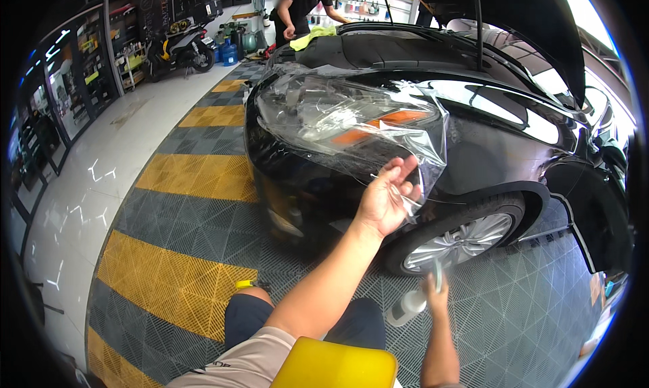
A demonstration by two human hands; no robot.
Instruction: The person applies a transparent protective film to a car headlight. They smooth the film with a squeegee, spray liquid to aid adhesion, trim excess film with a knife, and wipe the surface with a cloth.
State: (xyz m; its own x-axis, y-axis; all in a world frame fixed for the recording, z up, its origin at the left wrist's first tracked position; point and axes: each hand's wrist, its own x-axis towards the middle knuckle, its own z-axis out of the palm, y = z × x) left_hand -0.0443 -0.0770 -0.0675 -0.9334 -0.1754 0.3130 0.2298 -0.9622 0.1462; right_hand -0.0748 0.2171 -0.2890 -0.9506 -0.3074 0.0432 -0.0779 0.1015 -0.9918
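Observation:
A sheet of clear film lies loose and wrinkled over the headlight of a black car. My left hand reaches up in front of the bumper corner, its fingers curled on the film's lower edge. Lower and to the right, beside the front wheel, my right hand grips a white spray bottle by its neck. The bottle's head is smeared by motion. An orange reflector shows through the film.
The car's hood stands raised. Another person is at the car's far side by a lime-green cloth. A smooth yellow object fills the lower edge. A motorcycle stands at the back left, near blue water jugs.

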